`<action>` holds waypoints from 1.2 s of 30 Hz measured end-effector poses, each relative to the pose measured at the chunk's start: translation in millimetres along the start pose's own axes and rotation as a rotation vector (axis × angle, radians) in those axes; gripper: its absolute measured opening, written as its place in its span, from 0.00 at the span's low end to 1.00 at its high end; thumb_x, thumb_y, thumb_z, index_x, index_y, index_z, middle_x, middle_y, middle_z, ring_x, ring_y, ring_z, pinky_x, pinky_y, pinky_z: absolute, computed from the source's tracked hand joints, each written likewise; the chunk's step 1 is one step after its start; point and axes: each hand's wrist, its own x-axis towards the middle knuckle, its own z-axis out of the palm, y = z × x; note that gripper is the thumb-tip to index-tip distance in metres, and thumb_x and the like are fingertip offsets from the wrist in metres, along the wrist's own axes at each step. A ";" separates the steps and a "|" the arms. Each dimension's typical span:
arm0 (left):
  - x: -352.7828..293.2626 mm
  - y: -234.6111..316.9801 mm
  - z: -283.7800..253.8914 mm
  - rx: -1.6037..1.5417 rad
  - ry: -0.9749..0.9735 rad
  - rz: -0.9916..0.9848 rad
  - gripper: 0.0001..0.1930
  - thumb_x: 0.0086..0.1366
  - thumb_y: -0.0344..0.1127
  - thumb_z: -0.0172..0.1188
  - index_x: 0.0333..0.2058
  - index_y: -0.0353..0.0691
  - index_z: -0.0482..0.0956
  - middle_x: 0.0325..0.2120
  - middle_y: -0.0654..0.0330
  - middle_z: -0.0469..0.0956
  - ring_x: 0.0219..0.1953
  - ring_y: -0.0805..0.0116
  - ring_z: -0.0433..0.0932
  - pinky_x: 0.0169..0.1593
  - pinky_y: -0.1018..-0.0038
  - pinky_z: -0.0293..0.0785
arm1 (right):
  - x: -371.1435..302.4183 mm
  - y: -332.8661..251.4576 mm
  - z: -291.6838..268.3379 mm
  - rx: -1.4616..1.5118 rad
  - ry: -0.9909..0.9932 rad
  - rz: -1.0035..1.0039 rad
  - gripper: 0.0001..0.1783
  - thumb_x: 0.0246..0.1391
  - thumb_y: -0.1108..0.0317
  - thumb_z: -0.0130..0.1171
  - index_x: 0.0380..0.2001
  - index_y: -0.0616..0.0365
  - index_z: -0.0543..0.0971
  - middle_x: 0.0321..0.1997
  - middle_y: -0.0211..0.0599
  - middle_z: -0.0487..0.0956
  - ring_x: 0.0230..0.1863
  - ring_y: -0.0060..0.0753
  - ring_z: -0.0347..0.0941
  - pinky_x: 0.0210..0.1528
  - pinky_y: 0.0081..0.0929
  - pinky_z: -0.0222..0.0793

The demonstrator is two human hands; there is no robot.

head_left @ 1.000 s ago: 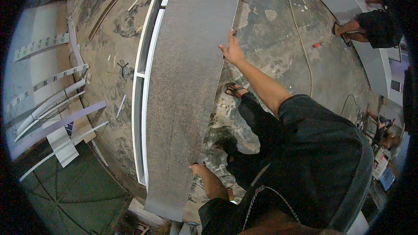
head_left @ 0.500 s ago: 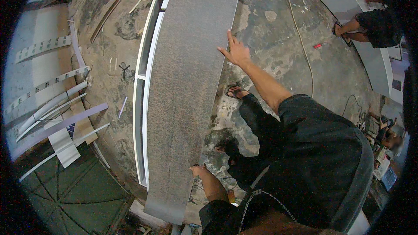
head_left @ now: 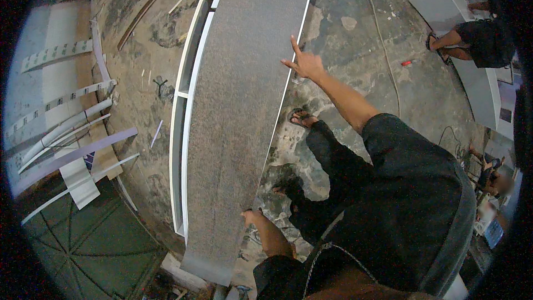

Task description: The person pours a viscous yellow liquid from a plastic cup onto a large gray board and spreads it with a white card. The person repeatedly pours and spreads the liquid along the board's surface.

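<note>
A long grey-brown speckled laminate sheet (head_left: 233,105) lies over a low white cabinet frame (head_left: 182,94) with open compartments along its left side. The sheet's near end curves and overhangs. At its right edge, farther up, my right hand (head_left: 308,66) rests with index finger and thumb stretched apart; its other fingers look curled and partly hidden. My left hand (head_left: 252,216) grips the same edge lower down, and its fingers are partly out of sight. A thin white edge shows beside the sheet's upper right side.
Loose strips and offcuts (head_left: 83,155) lie on the left near a dark green ribbed round surface (head_left: 78,244). A hose (head_left: 383,39) crosses the stained floor. A person's legs (head_left: 452,44) show by white cabinets (head_left: 438,0); another person sits low at right.
A white edge now shows along the sheet's upper right side, where the sheet covered it before. Both hands stay on the edge, and the right thumb and index finger look spread as before.
</note>
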 end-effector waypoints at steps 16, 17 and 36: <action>-29.1 -5.4 5.1 -0.376 0.125 -0.240 0.53 0.59 0.67 0.61 0.73 0.46 0.46 0.73 0.58 0.51 0.72 0.58 0.55 0.68 0.40 0.55 | 5.7 -33.8 2.1 0.001 -0.062 -0.030 0.59 0.57 0.23 0.38 0.73 0.44 0.23 0.33 0.52 0.84 0.31 0.54 0.82 0.34 0.48 0.76; -34.7 -6.4 3.2 -0.430 0.145 -0.192 0.54 0.59 0.66 0.62 0.73 0.45 0.45 0.71 0.57 0.54 0.70 0.58 0.58 0.68 0.40 0.54 | 3.8 -28.7 3.1 -0.003 -0.055 -0.025 0.59 0.57 0.23 0.38 0.73 0.45 0.23 0.33 0.53 0.84 0.32 0.54 0.82 0.35 0.48 0.76; -10.3 -17.8 28.8 -2.419 0.018 -0.314 0.26 0.68 0.60 0.51 0.55 0.49 0.70 0.55 0.63 0.66 0.56 0.56 0.63 0.49 0.41 0.68 | 5.7 -20.7 -7.5 0.117 -0.027 -0.072 0.59 0.60 0.30 0.46 0.73 0.52 0.26 0.30 0.56 0.82 0.30 0.60 0.80 0.30 0.51 0.75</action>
